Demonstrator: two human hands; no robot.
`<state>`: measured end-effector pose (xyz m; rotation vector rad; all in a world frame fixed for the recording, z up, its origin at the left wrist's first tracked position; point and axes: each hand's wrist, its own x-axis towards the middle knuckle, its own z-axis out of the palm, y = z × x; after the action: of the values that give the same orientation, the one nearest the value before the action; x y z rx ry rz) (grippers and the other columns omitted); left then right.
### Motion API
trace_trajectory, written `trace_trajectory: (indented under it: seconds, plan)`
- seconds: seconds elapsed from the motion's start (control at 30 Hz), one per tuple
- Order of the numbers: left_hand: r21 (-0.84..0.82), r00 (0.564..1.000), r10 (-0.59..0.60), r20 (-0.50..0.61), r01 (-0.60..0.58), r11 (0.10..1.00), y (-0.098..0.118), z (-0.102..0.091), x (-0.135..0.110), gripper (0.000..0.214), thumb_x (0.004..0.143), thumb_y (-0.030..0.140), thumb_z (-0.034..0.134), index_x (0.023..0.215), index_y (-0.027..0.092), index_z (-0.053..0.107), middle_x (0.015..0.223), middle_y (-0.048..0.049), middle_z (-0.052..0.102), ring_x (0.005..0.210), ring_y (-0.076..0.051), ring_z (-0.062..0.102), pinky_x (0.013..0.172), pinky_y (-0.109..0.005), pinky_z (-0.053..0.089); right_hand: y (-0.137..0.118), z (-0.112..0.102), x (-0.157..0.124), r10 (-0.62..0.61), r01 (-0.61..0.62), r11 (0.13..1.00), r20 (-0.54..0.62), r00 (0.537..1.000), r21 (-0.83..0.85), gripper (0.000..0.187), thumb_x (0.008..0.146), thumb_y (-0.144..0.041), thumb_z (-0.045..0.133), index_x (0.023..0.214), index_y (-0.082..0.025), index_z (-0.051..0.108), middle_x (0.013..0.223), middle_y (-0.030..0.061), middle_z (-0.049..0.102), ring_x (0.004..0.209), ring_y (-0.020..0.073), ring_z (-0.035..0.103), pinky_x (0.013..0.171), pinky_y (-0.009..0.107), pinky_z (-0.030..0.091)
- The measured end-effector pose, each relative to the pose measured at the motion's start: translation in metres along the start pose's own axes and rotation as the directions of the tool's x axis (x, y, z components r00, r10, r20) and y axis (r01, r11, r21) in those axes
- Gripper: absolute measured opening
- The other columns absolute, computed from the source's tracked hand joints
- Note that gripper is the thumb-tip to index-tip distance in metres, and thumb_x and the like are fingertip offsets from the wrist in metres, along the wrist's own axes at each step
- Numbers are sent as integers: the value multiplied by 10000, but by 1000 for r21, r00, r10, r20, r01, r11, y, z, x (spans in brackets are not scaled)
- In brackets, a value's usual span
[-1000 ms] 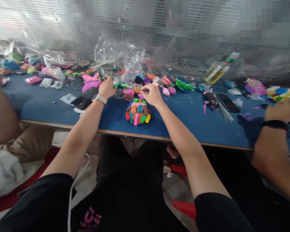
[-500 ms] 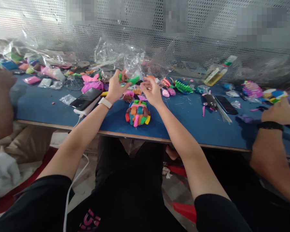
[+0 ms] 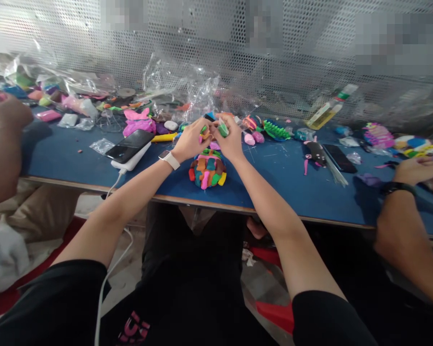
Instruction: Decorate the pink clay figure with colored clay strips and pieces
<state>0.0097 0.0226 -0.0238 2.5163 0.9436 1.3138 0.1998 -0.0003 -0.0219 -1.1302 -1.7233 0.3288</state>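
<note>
Both my hands meet over the blue table, fingertips close together. My left hand (image 3: 192, 139), with a white watch at its wrist, is closed with a bit of green modelling clay showing at its fingertips. In my right hand (image 3: 231, 138), fingers curled, is a green clay packet (image 3: 222, 129) that looks wrapped in clear plastic. Just below them on the table sits a rounded clay model (image 3: 207, 172), covered in patches of orange, teal, brown, pink, green and yellow.
Left of my hands, a phone (image 3: 129, 145) lies on a white power bank (image 3: 134, 161) with a cable. Clear plastic wrap (image 3: 198, 89) and clay pieces line the back. A tilted bottle (image 3: 330, 109), a second phone (image 3: 339, 157) and co-workers' hands (image 3: 420, 168) are to the right and left.
My left hand has moved right and down, closer to my right hand. The long green clay strip seen between them before now shows only as small bits in the hands.
</note>
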Motion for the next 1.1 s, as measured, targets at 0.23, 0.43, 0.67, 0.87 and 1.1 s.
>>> trace_trajectory:
  seconds: [0.23,0.43,0.67,0.87,1.1]
  plan:
    - [-58,997,72,-28,-73,996,-8,-5,0,235,961,273,715,1040,283,494,1271,-119,709,1321,-357,711,1159,-611,597,0,-11,1,-105,121,982,112,988,-146,512,1121,-712,595,1379,-284,705,1344,135,810,1276,380,751,1227,617,585]
    - [-89,994,30,-110,-40,995,-15,-9,-1,203,1165,391,482,998,276,481,1063,-74,690,1074,-239,703,1008,-500,631,8,-16,0,-151,177,976,199,968,-123,828,1085,-847,557,1670,-269,462,1758,196,562,1584,400,594,1362,661,469]
    - [-153,998,-44,-37,38,987,-32,-13,4,417,1219,467,363,1038,231,655,1061,-83,781,1057,-241,752,1040,-480,613,16,-11,0,-184,221,968,261,948,-121,906,1068,-956,412,1618,-240,495,1655,223,647,1527,404,655,1320,643,518]
    - [-285,999,-12,-45,-1,958,-46,-1,5,585,1169,656,537,1561,232,636,1462,-154,776,1369,-318,752,1239,-505,582,24,-9,4,-183,229,961,266,946,-156,874,1068,-960,392,1552,-251,557,1578,214,698,1491,440,668,1285,690,531]
    - [-337,995,-93,-47,72,939,-44,4,2,402,1108,609,721,1307,264,669,852,-7,660,728,-182,689,769,-370,615,23,-12,4,-179,229,957,262,948,-175,739,1117,-877,419,1480,-257,594,1525,191,722,1425,415,699,1220,653,574]
